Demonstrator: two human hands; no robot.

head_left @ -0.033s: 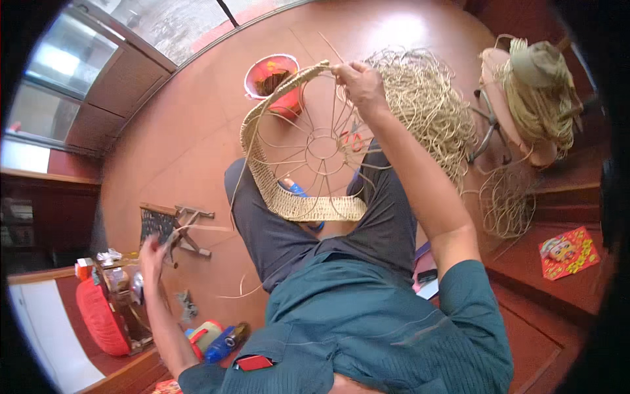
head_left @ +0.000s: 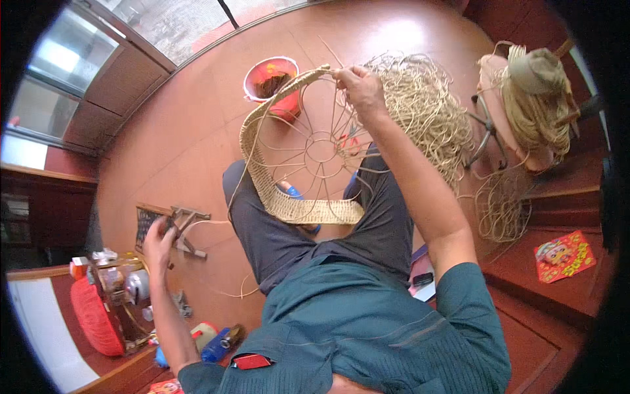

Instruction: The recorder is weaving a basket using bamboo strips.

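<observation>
A partly woven basket [head_left: 293, 211] with thin wire-like spokes and a central ring stands across my thighs. Its pale straw-coloured weave forms a band along the left and lower sides; the spokes at upper right are bare. My right hand [head_left: 361, 90] pinches the upper end of the woven band, where a loose strand sticks up. Far out to the left, my left hand [head_left: 159, 244] has its fingers curled around a pale cord [head_left: 209, 222], which runs back toward my left knee and the basket.
Beyond the basket stands a red bucket [head_left: 287, 108]. Red-handled scissors [head_left: 348, 142] lie on the floor behind the spokes. A big tangle of cord [head_left: 426, 105] lies to the right, near a stool [head_left: 489, 131] with a cord bundle [head_left: 539, 111]. A small folding stool [head_left: 190, 248] stands beside my left hand.
My left hand has shifted slightly up and to the right, and the cord by it now curves more. My right hand keeps its grip on the basket.
</observation>
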